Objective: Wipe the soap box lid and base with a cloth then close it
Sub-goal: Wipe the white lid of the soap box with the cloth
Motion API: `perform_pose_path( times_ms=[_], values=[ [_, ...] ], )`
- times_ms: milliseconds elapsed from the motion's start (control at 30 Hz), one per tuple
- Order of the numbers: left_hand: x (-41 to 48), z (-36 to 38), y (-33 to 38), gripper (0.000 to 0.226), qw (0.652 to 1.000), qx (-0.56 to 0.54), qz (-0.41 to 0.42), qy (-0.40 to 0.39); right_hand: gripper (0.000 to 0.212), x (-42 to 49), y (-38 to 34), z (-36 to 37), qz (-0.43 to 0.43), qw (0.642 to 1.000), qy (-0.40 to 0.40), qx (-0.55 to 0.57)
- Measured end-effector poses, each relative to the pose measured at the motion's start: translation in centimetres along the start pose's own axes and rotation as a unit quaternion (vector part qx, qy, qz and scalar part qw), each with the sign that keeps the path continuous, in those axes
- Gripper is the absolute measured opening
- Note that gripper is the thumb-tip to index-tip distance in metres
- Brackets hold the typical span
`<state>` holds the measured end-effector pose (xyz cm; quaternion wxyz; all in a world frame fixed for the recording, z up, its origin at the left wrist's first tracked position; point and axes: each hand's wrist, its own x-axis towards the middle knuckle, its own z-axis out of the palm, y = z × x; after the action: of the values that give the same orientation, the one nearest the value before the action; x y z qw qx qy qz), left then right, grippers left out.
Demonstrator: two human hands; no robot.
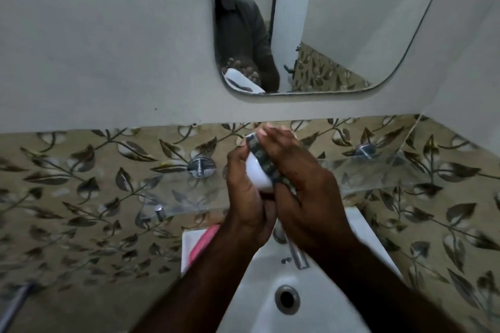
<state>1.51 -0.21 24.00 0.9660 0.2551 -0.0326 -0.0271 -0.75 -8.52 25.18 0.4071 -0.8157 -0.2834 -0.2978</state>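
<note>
Two hands are working together over the sink [332,305]. My left hand [243,197] is curling around a white soap box piece [258,174], thumb on its upper edge, holding it raised and tilted so the right can get at it. My right hand [300,170] is lying with fingers nearly straight, pressing a dark patterned cloth [260,153] flat against the piece's side, which I judge to be the wiping stroke. The piece is sitting between the two palms, touching both, with the cloth sandwiched on the right-hand side. Whether it is the lid or the base I cannot tell. I am doing the work above the basin, near the tap [297,255], probably so anything wiped off is falling there. A pink object [205,240] is resting on the sink's left ledge.
</note>
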Motion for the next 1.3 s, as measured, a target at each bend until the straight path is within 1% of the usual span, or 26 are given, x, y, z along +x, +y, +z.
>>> perform_pose_path(
  times_ms=[33,100,167,200,233,300,367,400,433,500,600,633,700,800,867,933,1000,1067,1100,1133,1167,1233,1300],
  values=[
    [0.0,0.1,-0.2,0.036,1.000,0.015,-0.006,-0.005,0.064,0.8,0.8,-0.3,0.012,1.000,0.006,-0.001],
    [0.0,0.4,0.2,0.042,0.999,0.037,-0.011,-0.009,0.062,1.8,2.5,-1.0,0.086,0.994,0.034,0.057],
    [0.2,0.4,0.6,0.059,1.000,0.024,0.003,-0.004,0.058,1.2,3.2,-0.8,0.170,0.977,0.041,0.121],
    [0.4,0.2,0.7,0.061,1.000,0.007,0.010,0.000,0.058,0.3,2.8,-0.3,0.185,0.974,0.034,0.127],
    [0.6,0.1,0.9,0.058,1.000,-0.011,0.018,0.003,0.059,-0.7,2.0,0.2,0.174,0.977,0.020,0.119],
    [0.6,0.2,1.1,0.045,0.999,-0.030,0.025,0.018,0.059,-2.2,0.1,1.0,0.111,0.990,-0.007,0.088],
    [0.2,0.4,0.8,0.040,1.000,-0.026,0.001,0.015,0.061,-1.5,-0.6,0.4,0.032,0.998,-0.025,0.050],
    [0.0,0.4,0.5,0.039,1.000,-0.022,-0.011,0.010,0.062,-0.6,-0.3,-0.1,0.009,0.999,-0.032,0.029],
    [-0.2,0.5,0.4,0.039,1.000,-0.018,-0.021,0.010,0.064,0.1,0.2,-0.6,0.007,0.999,-0.035,0.017],
    [-0.4,0.8,0.6,0.043,1.000,-0.017,-0.021,0.005,0.069,1.1,1.4,-1.2,0.045,0.998,-0.014,0.033],
    [0.2,0.8,1.4,0.058,1.000,-0.014,0.011,-0.010,0.062,0.0,1.9,-0.6,0.141,0.985,0.025,0.094],
    [0.5,0.7,1.5,0.062,1.000,-0.016,0.022,-0.004,0.060,-0.8,1.4,-0.3,0.145,0.984,0.023,0.097],
    [0.5,0.9,1.4,0.061,0.999,-0.016,0.028,0.001,0.062,-2.0,-0.4,0.0,0.092,0.993,0.001,0.076],
    [-0.2,1.1,0.3,0.043,1.000,0.001,-0.010,-0.019,0.065,-0.5,-1.2,-1.1,-0.002,0.999,-0.034,0.012],
    [-0.3,0.9,-0.1,0.042,1.000,0.008,-0.019,-0.019,0.066,0.7,-0.3,-1.7,-0.004,0.999,-0.033,0.000],
    [-0.3,1.0,0.3,0.057,0.999,0.003,-0.013,-0.037,0.069,1.1,0.9,-1.8,0.039,0.999,0.001,0.026],
    [-0.2,0.9,0.6,0.074,0.998,0.025,0.011,-0.058,0.065,0.3,1.4,-1.2,0.132,0.988,0.051,0.065],
    [0.2,0.4,0.3,0.075,0.997,0.052,0.025,-0.055,0.060,-1.2,1.2,-0.5,0.219,0.966,0.067,0.122],
    [0.4,0.3,0.0,0.074,0.996,0.069,0.030,-0.050,0.058,-1.9,0.7,-0.3,0.246,0.955,0.065,0.150],
    [0.5,0.4,-0.3,0.073,0.993,0.105,0.035,-0.049,0.057,-2.6,0.2,-0.2,0.265,0.946,0.068,0.175],
    [0.8,0.5,-0.8,0.073,0.984,0.169,0.043,-0.048,0.057,-3.1,-0.3,-0.3,0.280,0.937,0.074,0.195],
    [1.6,0.6,-1.6,0.077,0.954,0.289,0.060,-0.054,0.056,-3.3,-0.9,-1.1,0.315,0.915,0.098,0.232],
    [2.8,0.7,-2.4,0.080,0.923,0.375,0.054,-0.070,0.058,-3.0,-0.5,-2.7,0.349,0.886,0.129,0.277]
  ],
)
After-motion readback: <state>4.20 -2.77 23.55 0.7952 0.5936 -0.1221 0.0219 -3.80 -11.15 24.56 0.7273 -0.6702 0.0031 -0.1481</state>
